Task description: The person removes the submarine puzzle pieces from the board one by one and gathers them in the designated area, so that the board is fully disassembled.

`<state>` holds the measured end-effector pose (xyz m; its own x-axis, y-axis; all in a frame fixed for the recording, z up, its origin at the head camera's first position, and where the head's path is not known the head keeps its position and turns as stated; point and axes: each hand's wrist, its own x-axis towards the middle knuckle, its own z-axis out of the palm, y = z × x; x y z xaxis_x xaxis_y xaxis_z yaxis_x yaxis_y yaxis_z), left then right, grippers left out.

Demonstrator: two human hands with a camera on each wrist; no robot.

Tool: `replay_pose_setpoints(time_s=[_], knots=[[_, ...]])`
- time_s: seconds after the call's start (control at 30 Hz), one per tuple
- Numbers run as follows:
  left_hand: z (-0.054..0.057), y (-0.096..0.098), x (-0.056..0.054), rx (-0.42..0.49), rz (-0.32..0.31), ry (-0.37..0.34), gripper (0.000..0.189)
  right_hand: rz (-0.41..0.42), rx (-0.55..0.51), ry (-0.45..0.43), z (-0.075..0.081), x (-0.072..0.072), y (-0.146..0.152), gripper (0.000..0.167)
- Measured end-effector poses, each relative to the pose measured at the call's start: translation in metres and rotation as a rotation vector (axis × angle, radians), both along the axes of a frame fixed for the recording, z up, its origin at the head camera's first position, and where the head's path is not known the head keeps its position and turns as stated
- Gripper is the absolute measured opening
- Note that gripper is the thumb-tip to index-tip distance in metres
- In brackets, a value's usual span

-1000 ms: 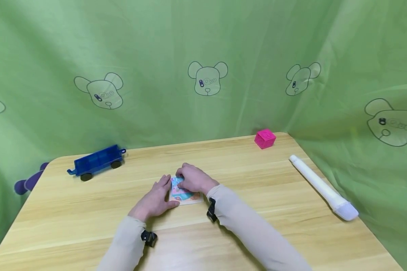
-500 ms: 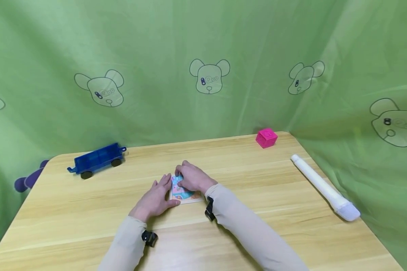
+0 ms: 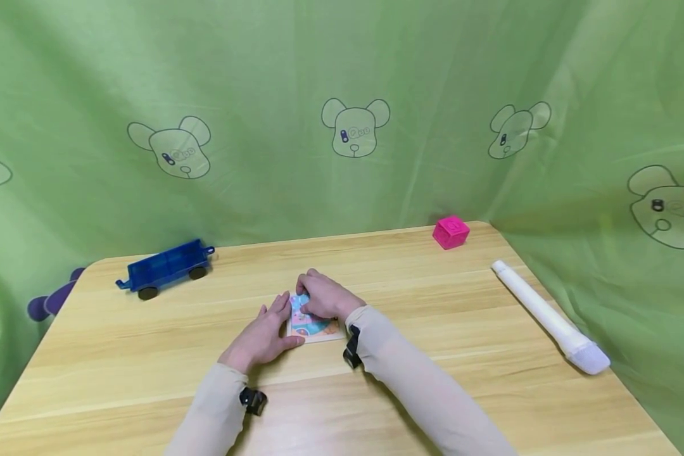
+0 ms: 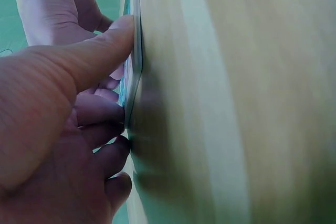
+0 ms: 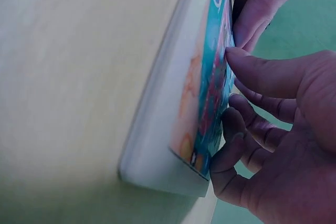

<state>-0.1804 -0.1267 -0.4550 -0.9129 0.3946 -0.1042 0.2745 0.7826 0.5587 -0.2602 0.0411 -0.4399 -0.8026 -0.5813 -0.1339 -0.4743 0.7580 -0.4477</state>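
A small square picture board (image 3: 313, 339) with a pale rim and a turquoise, pink and orange picture lies flat on the table. My left hand (image 3: 260, 340) braces it, thumb on the near edge and fingers along the left edge. Bent over its upper part is my right hand (image 3: 329, 299), fingertips on the picture. In the right wrist view the thumb and curled fingers touch the board's printed face (image 5: 207, 108), with a gap between thumb and fingers. Whether they pinch a loose piece is hidden.
A blue toy wagon (image 3: 168, 267) stands at the back left of the wooden table (image 3: 148, 361). At the back right sits a pink cube (image 3: 451, 232). One long white stick with a wider end (image 3: 547, 316) lies along the right edge. Green curtain (image 3: 273, 196) hangs behind.
Both hands stay at the board in nearly the same pose. The whole scene shifts slightly in the head view.
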Motion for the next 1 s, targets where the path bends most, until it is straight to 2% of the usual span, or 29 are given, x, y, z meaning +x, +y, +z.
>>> replay_pose_setpoints(time_s=[0.5,0.7,1.0], knots=[[0.0001,0.0006,-0.0007,-0.01,0.003,-0.012,0.081,0.012,0.011,-0.011,-0.0008,0.0001,-0.0031,0.025],[0.001,0.0012,-0.0001,0.002,-0.007,-0.002,0.081,-0.017,0.013,-0.021,-0.0008,0.0005,-0.0058,0.034],[0.0001,0.0005,-0.0011,0.001,0.002,-0.005,0.082,-0.001,0.007,-0.009,-0.0011,-0.0003,-0.0074,0.027]])
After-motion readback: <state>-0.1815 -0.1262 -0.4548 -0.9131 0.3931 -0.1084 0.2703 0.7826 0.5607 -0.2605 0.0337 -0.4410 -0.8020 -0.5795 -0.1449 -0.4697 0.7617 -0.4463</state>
